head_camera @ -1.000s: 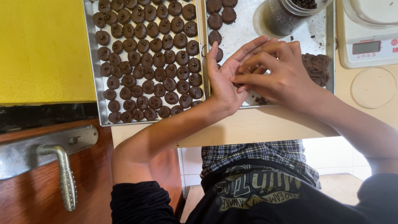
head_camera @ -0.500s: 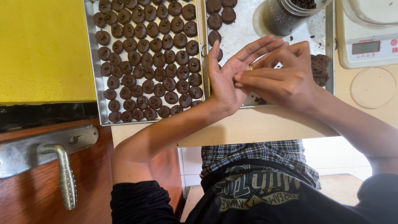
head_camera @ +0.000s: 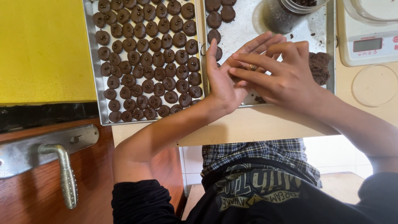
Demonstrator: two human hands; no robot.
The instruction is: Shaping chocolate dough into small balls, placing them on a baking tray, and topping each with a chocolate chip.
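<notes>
We see our left hand (head_camera: pixel 224 81) held flat and open, palm up, in the upper middle of the frame, and our right hand (head_camera: pixel 282 74) laid across it, fingers pressed onto the palm. Whatever lies between the palms is hidden, so we cannot tell what the grip holds; the left fingers are spread apart, the right ones lie together.

Both hands hover over the near edge of a metal tray (head_camera: pixel 248 29) that carries a few dark round cookies (head_camera: pixel 214 19) at its upper left corner, a dark lump of dough (head_camera: pixel 319 66) just right of our right hand, and a dark jar (head_camera: pixel 286 14) at the top.

Left of it, a second tray (head_camera: pixel 101 103) is packed with rows of chocolate cookies (head_camera: pixel 149 62). A white kitchen scale (head_camera: pixel 369 45) with a grey display sits at the upper right on the pale counter (head_camera: pixel 265 124). A yellow surface (head_camera: pixel 41 49) fills the upper left, and a metal door handle (head_camera: pixel 66 178) lies at the lower left.
</notes>
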